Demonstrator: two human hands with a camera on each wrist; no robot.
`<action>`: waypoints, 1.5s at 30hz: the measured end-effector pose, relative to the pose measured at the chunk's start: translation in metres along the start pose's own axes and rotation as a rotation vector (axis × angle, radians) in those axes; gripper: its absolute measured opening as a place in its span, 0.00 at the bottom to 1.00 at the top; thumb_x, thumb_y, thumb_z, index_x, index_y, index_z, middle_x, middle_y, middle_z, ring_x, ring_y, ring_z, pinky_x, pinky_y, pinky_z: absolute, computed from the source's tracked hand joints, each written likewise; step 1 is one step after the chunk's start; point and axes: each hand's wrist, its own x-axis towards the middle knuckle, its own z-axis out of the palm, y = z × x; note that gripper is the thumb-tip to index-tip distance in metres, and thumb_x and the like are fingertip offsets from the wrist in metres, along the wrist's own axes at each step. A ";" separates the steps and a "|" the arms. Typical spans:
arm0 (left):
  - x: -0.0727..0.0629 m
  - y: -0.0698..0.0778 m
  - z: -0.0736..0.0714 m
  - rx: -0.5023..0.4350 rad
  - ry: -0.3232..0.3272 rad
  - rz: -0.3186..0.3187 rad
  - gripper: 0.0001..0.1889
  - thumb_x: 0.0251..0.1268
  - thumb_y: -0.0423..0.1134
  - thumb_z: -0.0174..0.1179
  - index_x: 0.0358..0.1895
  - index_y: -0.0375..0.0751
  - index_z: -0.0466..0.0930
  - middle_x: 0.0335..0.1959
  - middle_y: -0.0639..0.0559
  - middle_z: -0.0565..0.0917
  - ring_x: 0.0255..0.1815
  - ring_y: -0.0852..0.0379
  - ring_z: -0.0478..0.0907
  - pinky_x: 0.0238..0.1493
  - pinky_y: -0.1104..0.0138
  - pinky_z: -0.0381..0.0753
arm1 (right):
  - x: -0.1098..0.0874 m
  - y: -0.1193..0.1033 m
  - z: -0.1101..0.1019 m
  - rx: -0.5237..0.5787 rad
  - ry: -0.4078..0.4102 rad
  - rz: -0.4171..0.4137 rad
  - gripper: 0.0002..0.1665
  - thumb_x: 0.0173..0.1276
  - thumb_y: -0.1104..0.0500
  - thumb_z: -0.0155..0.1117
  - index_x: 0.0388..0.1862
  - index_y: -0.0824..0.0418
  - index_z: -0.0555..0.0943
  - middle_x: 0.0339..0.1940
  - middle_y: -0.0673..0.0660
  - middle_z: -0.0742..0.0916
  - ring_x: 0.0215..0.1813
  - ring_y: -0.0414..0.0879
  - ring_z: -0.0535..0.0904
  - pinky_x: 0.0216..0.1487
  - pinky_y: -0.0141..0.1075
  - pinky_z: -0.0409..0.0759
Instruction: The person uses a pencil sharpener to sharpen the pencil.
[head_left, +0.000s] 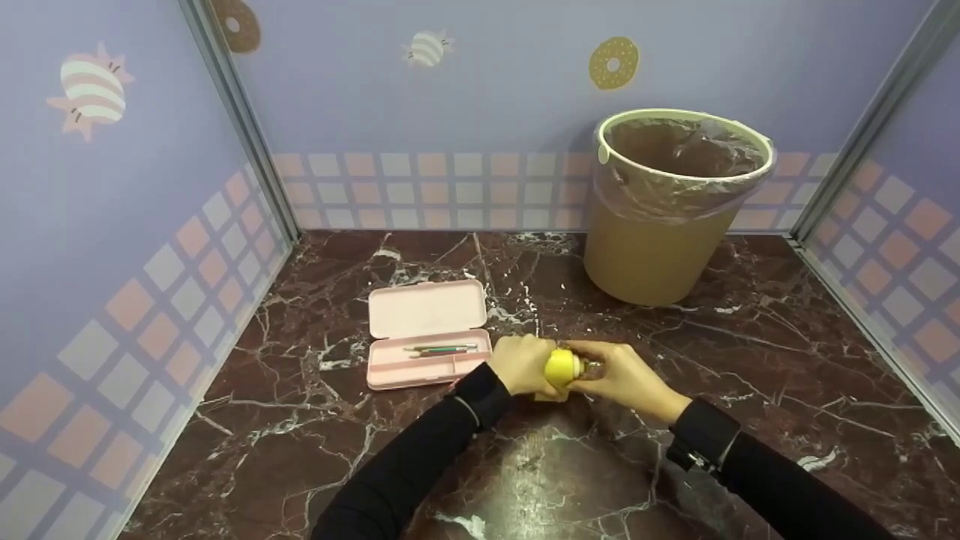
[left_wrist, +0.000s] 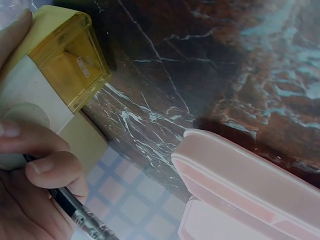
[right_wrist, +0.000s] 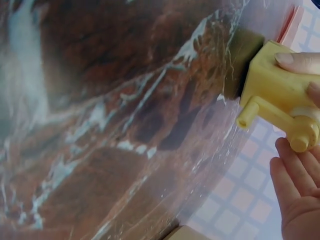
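A yellow hand-crank pencil sharpener (head_left: pixel 561 367) is between my two hands over the dark marble table. Its clear amber drawer (left_wrist: pixel 75 62) and pale front face show in the left wrist view. My left hand (head_left: pixel 521 365) is at that front side, fingers curled round a dark patterned pencil (left_wrist: pixel 92 222) that points toward the face. At the crank (right_wrist: pixel 272 117) side, my right hand (head_left: pixel 622 373) curves its thumb and index finger around the end. In the right wrist view, fingertips (right_wrist: pixel 284 145) touch the crank's hub. The pencil's tip is hidden behind the fingers.
Left of the hands lies an open pink pencil case (head_left: pixel 412 379) with several pencils (head_left: pixel 442 350) inside. A tall tan waste bin (head_left: pixel 649 259) with a clear liner stands at the back right. Patterned panels (head_left: pixel 450 112) enclose the marble table (head_left: pixel 270 450) at back and sides.
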 end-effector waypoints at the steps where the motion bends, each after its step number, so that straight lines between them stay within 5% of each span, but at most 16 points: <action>1: 0.000 0.000 0.000 -0.002 0.000 0.001 0.27 0.39 0.63 0.78 0.39 0.49 0.85 0.34 0.52 0.90 0.33 0.54 0.87 0.33 0.59 0.87 | -0.001 0.001 -0.001 -0.009 -0.011 0.012 0.33 0.57 0.60 0.80 0.61 0.68 0.82 0.57 0.66 0.89 0.49 0.55 0.90 0.50 0.45 0.89; 9: -0.003 -0.003 0.002 -0.001 0.023 0.006 0.31 0.35 0.65 0.80 0.39 0.47 0.85 0.34 0.51 0.90 0.34 0.53 0.88 0.32 0.58 0.86 | -0.008 0.016 0.000 -0.100 -0.078 0.060 0.11 0.62 0.59 0.76 0.43 0.62 0.90 0.39 0.58 0.94 0.40 0.50 0.92 0.43 0.41 0.90; 15: -0.003 -0.001 0.002 0.008 0.000 -0.014 0.32 0.35 0.67 0.79 0.40 0.49 0.85 0.36 0.51 0.91 0.36 0.53 0.88 0.34 0.58 0.87 | -0.009 0.020 0.003 -0.150 -0.070 0.019 0.05 0.62 0.61 0.75 0.37 0.59 0.92 0.34 0.54 0.94 0.32 0.41 0.89 0.36 0.32 0.87; 45: 0.000 -0.001 0.004 0.006 0.024 -0.036 0.33 0.33 0.68 0.79 0.42 0.52 0.87 0.36 0.53 0.91 0.36 0.55 0.88 0.31 0.60 0.85 | -0.017 0.014 0.005 -0.206 -0.078 -0.120 0.08 0.58 0.67 0.76 0.37 0.60 0.91 0.35 0.55 0.94 0.37 0.48 0.91 0.42 0.39 0.89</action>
